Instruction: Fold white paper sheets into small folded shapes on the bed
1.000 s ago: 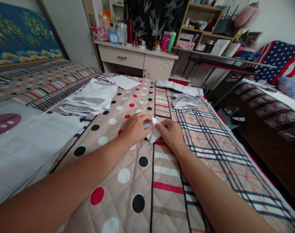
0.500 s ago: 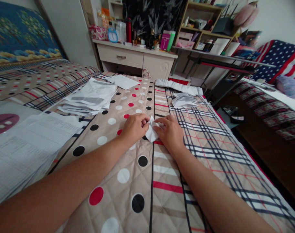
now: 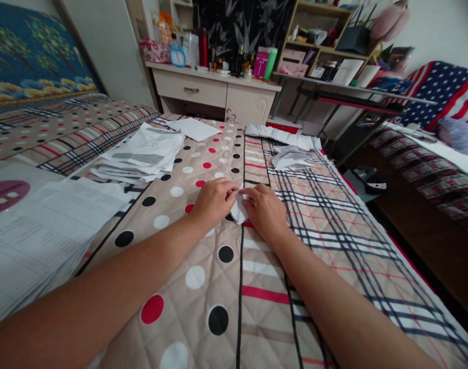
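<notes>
A small folded piece of white paper (image 3: 239,211) is between my two hands, just above or on the patterned quilt (image 3: 195,318). My left hand (image 3: 216,201) pinches its upper left edge between thumb and fingers. From the other side, my right hand (image 3: 265,207) grips the paper with its thumb and index finger. The right fingers cover part of the sheet. Beyond the right hand lies a pile of folded white papers (image 3: 291,158). Past the left hand is a thick stack of loose printed sheets (image 3: 141,154).
Printed pages (image 3: 53,230) lie at the left edge, near a pale item with a pink oval (image 3: 6,197). A single white sheet (image 3: 195,128) and a long pleated white strip (image 3: 282,136) lie farther back. A dresser (image 3: 191,89) stands beyond the bed.
My right hand has shifted slightly left, closer to my left hand, and the paper between them looks narrower. Both hands keep their hold on it.
</notes>
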Available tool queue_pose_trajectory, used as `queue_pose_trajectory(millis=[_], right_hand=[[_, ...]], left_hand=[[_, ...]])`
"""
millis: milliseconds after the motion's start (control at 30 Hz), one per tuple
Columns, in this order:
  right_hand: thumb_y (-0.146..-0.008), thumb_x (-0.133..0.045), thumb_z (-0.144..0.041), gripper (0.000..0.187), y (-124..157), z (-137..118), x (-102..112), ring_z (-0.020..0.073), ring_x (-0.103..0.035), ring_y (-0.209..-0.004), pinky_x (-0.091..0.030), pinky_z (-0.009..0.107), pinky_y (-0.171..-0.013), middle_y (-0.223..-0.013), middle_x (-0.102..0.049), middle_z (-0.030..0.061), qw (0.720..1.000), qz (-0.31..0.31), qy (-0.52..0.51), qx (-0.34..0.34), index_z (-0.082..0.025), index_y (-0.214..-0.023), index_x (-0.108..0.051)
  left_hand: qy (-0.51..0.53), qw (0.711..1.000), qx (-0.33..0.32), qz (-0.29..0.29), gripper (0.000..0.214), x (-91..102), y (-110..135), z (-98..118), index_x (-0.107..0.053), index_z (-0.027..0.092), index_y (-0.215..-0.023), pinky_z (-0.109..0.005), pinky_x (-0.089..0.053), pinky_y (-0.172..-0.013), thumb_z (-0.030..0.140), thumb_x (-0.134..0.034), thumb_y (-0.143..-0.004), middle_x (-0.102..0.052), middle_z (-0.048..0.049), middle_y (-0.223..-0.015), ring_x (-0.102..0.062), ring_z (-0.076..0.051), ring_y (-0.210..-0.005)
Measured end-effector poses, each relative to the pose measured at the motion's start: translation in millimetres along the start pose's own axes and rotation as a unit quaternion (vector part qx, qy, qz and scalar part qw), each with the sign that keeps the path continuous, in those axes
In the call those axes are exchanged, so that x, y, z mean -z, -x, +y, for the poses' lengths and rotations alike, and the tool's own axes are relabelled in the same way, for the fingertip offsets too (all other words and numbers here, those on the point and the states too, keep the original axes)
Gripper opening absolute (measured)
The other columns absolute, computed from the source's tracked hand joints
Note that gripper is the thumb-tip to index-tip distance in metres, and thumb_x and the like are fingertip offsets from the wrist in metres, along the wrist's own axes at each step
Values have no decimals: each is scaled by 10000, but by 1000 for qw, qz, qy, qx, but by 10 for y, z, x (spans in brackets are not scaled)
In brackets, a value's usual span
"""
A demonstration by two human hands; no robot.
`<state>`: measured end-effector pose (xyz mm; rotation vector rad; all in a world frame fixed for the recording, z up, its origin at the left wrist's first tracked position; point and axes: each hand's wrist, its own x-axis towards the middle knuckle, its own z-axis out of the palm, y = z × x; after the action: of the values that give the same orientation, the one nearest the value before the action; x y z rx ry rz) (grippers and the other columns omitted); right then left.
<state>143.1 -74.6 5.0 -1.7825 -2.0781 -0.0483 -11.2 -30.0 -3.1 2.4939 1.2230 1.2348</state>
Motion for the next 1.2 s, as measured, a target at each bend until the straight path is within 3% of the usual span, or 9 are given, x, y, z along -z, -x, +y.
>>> queue_pose_trajectory(millis=[167,333,467,567,733,833,933,1200], right_hand=[[-904,-540,-229,281,-7,4,0,225,-575,-976,-428,304,-792,-1037,-646,75,1000,-8,-1,10,-275,-1118,-716],[-840,-572,-196,242,-40,80,-25,195,-620,-853,-435,285,-734,-948,-679,64,996,4,-74,-47,-196,-1040,-710],[-857,-484,-147,255,-67,153,-62,187,-638,-894,-437,284,-773,-981,-708,62,987,32,-135,-77,-177,-996,-696],[-885,-507,-267,226,-73,152,-59,191,-636,-857,-434,291,-725,-964,-705,64,987,32,-134,-86,-192,-948,-711],[-746,-695,-365,282,-72,149,-26,166,-611,-740,-420,276,-633,-900,-693,41,986,10,-141,-90,-201,-976,-713],[-723,-714,-345,310,-82,196,-42,154,-603,-725,-434,269,-639,-862,-695,31,976,-10,-196,-96,-198,-995,-717],[-702,-720,-308,318,-94,237,-80,135,-587,-681,-439,255,-622,-811,-684,13,960,-19,-260,-106,-197,-1000,-717],[-713,-698,-322,226,-96,231,-97,122,-559,-618,-421,230,-564,-739,-675,4,947,-9,-302,-112,-189,-896,-704]], left_hand=[[15,1000,23,-15,161,-16,12,-22,-741,154,-831,-257,-454,-625,97,-605,-767,-681,-38,-739,-583,-133,-620],[19,993,47,-109,249,10,52,30,-765,182,-962,-282,-479,-668,158,-634,-753,-666,-45,-816,-609,-161,-698],[28,988,39,-150,236,49,65,69,-778,219,-940,-291,-475,-706,175,-599,-792,-673,-45,-888,-628,-174,-779],[65,984,49,-155,192,49,58,28,-780,207,-820,-272,-461,-662,210,-588,-829,-665,-38,-806,-611,-151,-711],[111,979,94,-140,56,18,35,-82,-738,179,-775,-236,-447,-610,202,-732,-724,-647,-20,-770,-560,-117,-649],[123,972,157,-125,285,8,12,-111,-707,151,-894,-230,-447,-581,221,-809,-638,-662,-28,-837,-534,-101,-619],[160,957,198,-135,376,4,-9,-120,-688,152,-1032,-226,-453,-577,234,-782,-677,-680,-38,-888,-530,-87,-602],[166,956,191,-149,473,17,-28,-107,-698,168,-1080,-209,-420,-540,176,-798,-618,-653,-14,-846,-483,-73,-578]])
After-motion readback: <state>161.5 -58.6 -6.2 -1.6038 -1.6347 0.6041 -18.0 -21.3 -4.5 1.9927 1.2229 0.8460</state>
